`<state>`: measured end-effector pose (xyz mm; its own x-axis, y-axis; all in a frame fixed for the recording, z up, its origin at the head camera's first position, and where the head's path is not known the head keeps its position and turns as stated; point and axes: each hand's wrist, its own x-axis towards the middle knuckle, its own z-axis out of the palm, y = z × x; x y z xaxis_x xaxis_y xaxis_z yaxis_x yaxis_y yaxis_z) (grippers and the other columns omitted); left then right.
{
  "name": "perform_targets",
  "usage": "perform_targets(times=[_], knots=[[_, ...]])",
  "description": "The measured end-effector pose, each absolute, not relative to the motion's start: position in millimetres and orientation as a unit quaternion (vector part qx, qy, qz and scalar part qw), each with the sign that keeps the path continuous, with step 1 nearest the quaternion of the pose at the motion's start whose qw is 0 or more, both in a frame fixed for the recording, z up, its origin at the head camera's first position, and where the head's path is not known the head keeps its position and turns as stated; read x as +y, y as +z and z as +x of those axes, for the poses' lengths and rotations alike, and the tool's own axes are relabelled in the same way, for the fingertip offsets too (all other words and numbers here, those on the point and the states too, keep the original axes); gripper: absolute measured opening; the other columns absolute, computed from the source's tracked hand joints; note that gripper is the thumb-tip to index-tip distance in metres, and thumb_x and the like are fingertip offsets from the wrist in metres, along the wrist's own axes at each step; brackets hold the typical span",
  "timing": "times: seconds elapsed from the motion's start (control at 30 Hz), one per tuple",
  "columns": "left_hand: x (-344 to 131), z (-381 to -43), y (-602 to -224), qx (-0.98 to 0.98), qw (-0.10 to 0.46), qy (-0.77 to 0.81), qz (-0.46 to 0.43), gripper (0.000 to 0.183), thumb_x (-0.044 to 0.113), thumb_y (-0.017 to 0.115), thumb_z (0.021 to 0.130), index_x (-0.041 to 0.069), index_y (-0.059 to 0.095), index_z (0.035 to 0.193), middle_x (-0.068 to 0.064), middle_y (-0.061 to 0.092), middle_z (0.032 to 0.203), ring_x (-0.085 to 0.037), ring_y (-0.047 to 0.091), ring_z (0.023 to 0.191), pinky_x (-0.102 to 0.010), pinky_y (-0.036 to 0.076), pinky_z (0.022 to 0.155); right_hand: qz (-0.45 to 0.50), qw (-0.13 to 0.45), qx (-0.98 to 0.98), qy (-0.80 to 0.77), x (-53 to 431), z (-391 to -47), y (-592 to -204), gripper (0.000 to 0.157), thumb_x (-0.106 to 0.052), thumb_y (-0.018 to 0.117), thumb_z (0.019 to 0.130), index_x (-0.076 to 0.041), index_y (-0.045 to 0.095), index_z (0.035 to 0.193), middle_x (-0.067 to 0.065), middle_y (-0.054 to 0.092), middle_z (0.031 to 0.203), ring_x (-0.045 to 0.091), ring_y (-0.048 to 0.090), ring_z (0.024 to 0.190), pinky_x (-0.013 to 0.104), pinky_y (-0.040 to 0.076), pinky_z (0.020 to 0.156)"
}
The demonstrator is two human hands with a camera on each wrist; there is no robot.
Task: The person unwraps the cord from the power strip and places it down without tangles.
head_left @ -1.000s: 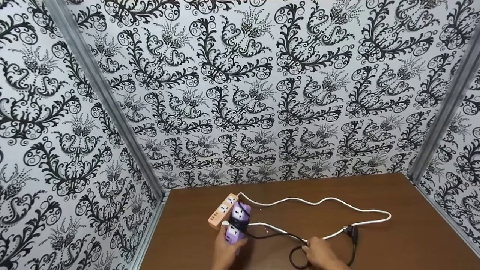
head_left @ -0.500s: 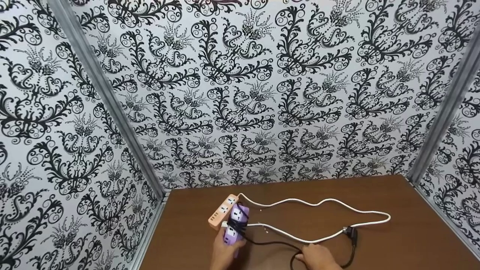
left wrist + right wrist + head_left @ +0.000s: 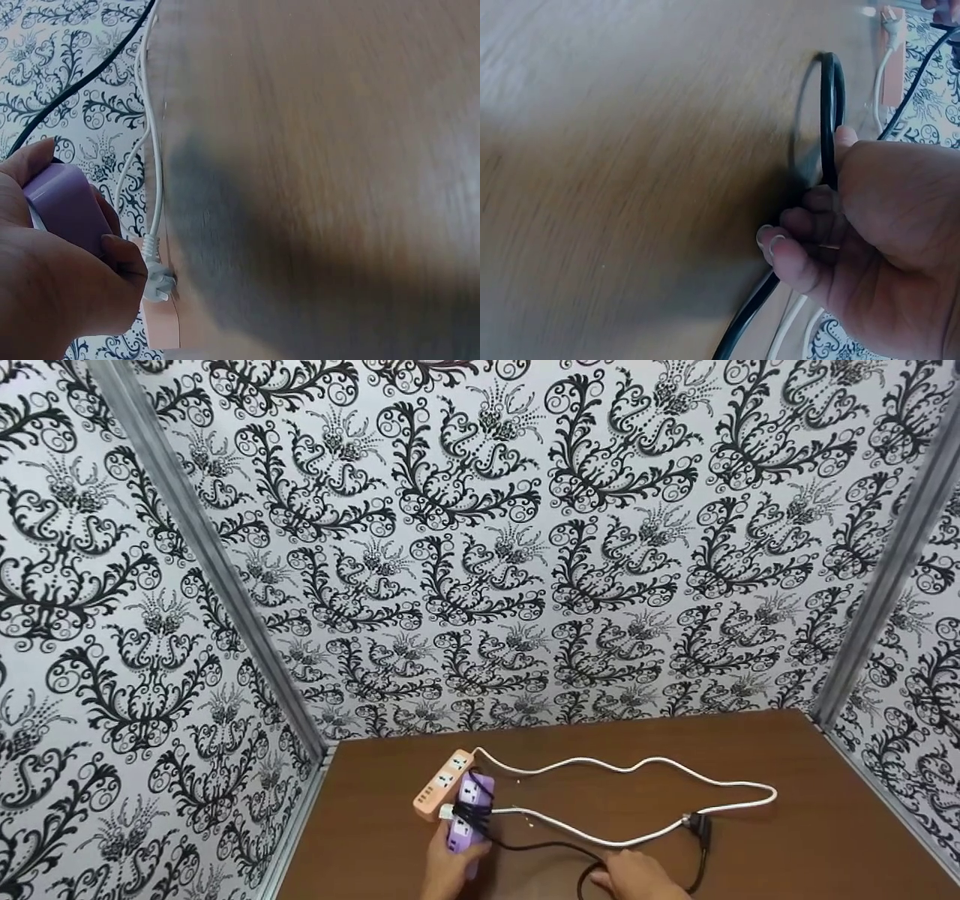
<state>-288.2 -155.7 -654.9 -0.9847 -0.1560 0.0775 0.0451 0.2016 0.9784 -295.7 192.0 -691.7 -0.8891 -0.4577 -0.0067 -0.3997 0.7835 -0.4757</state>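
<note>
My left hand grips the lower end of a purple power strip, held tilted. Several turns of black cord are wound around the strip's middle. From there the cord runs right to my right hand, whose curled fingers hold it low over the table; in the right wrist view a loop of black cord rises past the thumb. The cord's black plug lies right of that hand, against the white cord. The left wrist view shows the left fingers wrapped around the purple strip.
An orange power strip lies just behind the purple one on the brown table. Its white cord spreads in a long loop to the right, and its white plug sits close to my left hand. Patterned walls enclose the table.
My right hand has shifted slightly toward me along the black cord, and the small loop beside it has changed shape. The purple strip has dipped a little in my left hand.
</note>
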Motion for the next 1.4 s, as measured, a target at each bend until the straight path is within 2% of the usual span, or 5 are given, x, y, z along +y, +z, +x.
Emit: perform_targets(times=[0.33,0.7,0.93,1.2,1.4], knots=[[-148,-289,-650,-0.749,0.076,-0.656,0.050,0.050,0.006,0.085,0.078,-0.003,0.062,0.122,-0.008,0.071,0.096,-0.013,0.062,0.081,-0.027,0.053,0.073,-0.237,0.025,0.948,-0.213,205,-313,-735,0.058,-0.070,0.056,0.099,-0.014,0.064,0.088,0.002,0.068,0.075,0.029,0.069,0.068,0.045,0.050,0.055],[-142,-285,-645,-0.750,0.092,-0.654,0.049,0.048,0.003,0.085,0.075,-0.001,0.064,0.118,-0.006,0.068,0.091,-0.009,0.059,0.075,-0.025,0.050,0.070,-0.228,0.029,0.935,-0.271,184,-279,-663,0.044,-0.038,0.056,0.110,-0.011,0.059,0.075,0.007,0.062,0.065,0.033,0.065,0.060,0.048,0.048,0.052],[-137,-281,-637,-0.743,0.097,-0.661,0.052,0.045,-0.002,0.083,0.075,-0.001,0.063,0.114,-0.007,0.067,0.089,-0.010,0.058,0.072,-0.025,0.050,0.066,-0.234,-0.059,0.949,-0.203,177,-272,-645,0.045,-0.040,0.059,0.108,-0.009,0.059,0.076,0.004,0.060,0.063,0.026,0.062,0.055,0.044,0.049,0.049],[-129,-282,-627,-0.760,0.088,-0.642,0.051,0.043,-0.002,0.082,0.073,-0.001,0.061,0.110,-0.004,0.063,0.085,-0.012,0.058,0.069,-0.027,0.050,0.060,-0.254,-0.185,0.944,-0.099,139,-264,-608,0.045,-0.045,0.070,0.100,-0.001,0.071,0.111,0.010,0.072,0.104,0.030,0.070,0.098,0.043,0.062,0.086],[-119,-283,-622,-0.769,0.103,-0.630,0.034,0.044,-0.001,0.083,0.070,0.001,0.063,0.110,-0.005,0.065,0.089,-0.010,0.057,0.074,-0.026,0.050,0.067,-0.342,-0.257,0.898,-0.102,104,-267,-598,0.029,-0.036,0.073,0.097,-0.009,0.072,0.108,0.002,0.069,0.099,0.023,0.064,0.091,0.038,0.055,0.082]])
